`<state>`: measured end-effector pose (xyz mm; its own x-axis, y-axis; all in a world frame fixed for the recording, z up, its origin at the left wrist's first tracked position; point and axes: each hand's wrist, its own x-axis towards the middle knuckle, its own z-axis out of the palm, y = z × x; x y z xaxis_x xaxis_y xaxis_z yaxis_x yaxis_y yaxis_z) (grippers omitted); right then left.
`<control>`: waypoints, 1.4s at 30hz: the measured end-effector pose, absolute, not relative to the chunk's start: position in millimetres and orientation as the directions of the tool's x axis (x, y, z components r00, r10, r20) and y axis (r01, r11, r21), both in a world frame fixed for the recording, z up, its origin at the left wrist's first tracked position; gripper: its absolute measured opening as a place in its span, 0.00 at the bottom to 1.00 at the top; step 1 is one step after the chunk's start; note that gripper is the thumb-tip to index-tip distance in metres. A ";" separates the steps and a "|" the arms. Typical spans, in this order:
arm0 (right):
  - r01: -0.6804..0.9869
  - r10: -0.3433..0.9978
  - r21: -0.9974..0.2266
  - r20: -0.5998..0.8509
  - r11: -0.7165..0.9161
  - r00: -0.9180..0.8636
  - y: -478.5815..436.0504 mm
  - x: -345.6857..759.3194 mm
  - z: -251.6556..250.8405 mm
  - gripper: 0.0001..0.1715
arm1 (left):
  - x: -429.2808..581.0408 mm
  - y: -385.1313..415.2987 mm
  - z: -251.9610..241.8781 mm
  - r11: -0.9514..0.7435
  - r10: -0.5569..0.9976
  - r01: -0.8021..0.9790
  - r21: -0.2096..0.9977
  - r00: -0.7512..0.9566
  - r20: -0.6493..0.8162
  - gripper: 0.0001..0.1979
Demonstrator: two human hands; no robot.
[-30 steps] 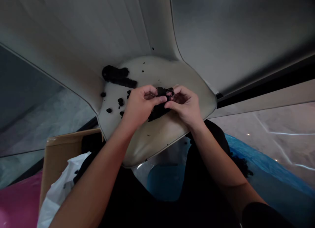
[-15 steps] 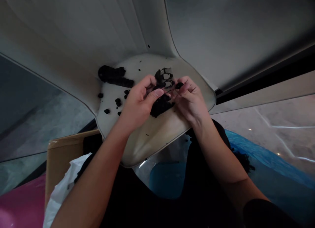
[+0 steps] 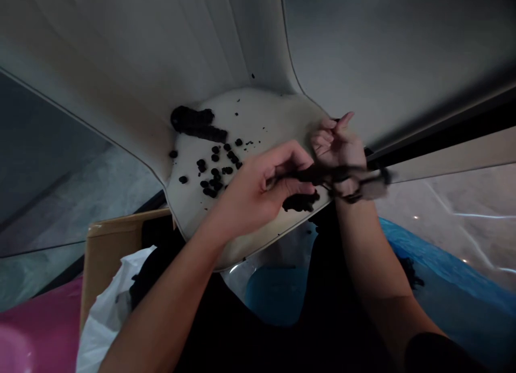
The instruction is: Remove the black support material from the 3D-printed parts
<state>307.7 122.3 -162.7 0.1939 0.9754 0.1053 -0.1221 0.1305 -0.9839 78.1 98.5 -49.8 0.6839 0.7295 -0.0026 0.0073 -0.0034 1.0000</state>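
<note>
My left hand (image 3: 274,187) pinches one end of a limp black openwork strip (image 3: 342,178) with frame-like holes. The strip stretches right, blurred by motion, and crosses in front of my right wrist. My right hand (image 3: 338,144) is raised at the seat's right side, palm up with fingers curled. A dark spot shows by its fingertips, too small to name. Below my left hand lies a ragged black piece (image 3: 301,201). Several small round black pieces (image 3: 215,184) are scattered on the pale seat (image 3: 274,115), left of my hands.
Two long fuzzy black pieces (image 3: 197,123) lie at the back left of the seat. A cardboard box (image 3: 108,244) with white plastic (image 3: 121,279) stands at lower left, near a pink surface (image 3: 44,324). Blue plastic sheeting (image 3: 447,271) lies at lower right, and a blue container (image 3: 276,292) is below.
My hands have moved apart; the right went rightward and up. The black strip now swings out to the right from my left hand. More small black pieces show on the seat.
</note>
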 end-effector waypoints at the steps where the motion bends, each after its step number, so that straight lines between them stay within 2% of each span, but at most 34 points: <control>1: -0.161 0.969 -0.977 0.098 0.136 0.226 123.2 309.3 -162.0 0.37 | 79.0 97.3 -50.9 -0.026 0.747 0.012 1.000 0.664 0.011 0.06; 4: -0.248 0.958 -0.960 0.055 0.128 0.283 121.3 302.2 -159.5 0.32 | 83.6 99.5 -59.0 -0.083 0.812 0.037 0.996 0.582 0.046 0.06; 8: -0.238 0.961 -0.967 0.023 0.091 0.275 118.1 280.2 -160.1 0.32 | 92.5 97.9 -64.9 -0.058 0.832 -0.042 0.997 0.550 0.072 0.06; 12: -0.111 0.990 -0.991 0.068 0.081 0.120 117.5 258.8 -160.2 0.23 | 100.2 82.7 -60.1 -0.166 0.849 0.024 0.986 0.513 0.130 0.07; 14: -0.106 0.998 -0.992 0.069 0.070 0.015 116.2 248.7 -160.2 0.22 | 103.1 77.9 -59.4 -0.200 0.850 0.042 0.979 0.505 0.152 0.07; 18: -0.111 0.995 -0.991 0.084 0.078 -0.057 114.7 244.1 -161.2 0.28 | 106.2 84.8 -67.3 -0.105 0.918 -0.015 0.994 0.382 0.103 0.07; 21: -0.031 0.986 -0.986 0.166 0.167 0.029 113.1 256.7 -158.1 0.31 | 104.9 98.7 -78.0 0.027 0.966 -0.111 0.993 0.259 0.003 0.08; 24: -0.009 0.978 -0.980 0.198 0.199 0.062 106.5 269.3 -148.1 0.35 | 101.5 110.9 -88.2 0.028 0.982 -0.123 0.992 0.191 -0.004 0.12; 30: -0.055 0.978 -0.977 0.208 0.208 0.004 97.0 273.6 -130.9 0.22 | 98.0 120.4 -96.4 -0.060 0.997 -0.079 0.995 0.037 0.063 0.21; 33: -0.096 0.981 -0.976 0.193 0.193 0.015 96.9 273.5 -134.0 0.19 | 99.8 120.5 -95.6 -0.006 0.999 -0.093 0.996 0.046 0.010 0.19; 37: -0.148 0.985 -0.979 0.126 0.142 0.116 95.4 272.8 -140.7 0.18 | 101.0 119.6 -95.2 0.149 0.981 -0.148 0.978 0.144 -0.128 0.12; 40: -0.220 0.986 -0.968 0.091 0.120 0.139 94.9 271.8 -141.7 0.18 | 98.2 118.8 -95.7 0.249 0.947 -0.166 0.954 0.247 -0.204 0.12; 42: -0.248 0.985 -0.960 0.102 0.134 0.135 95.2 272.5 -141.2 0.19 | 95.7 118.4 -95.7 0.255 0.938 -0.158 0.954 0.280 -0.205 0.13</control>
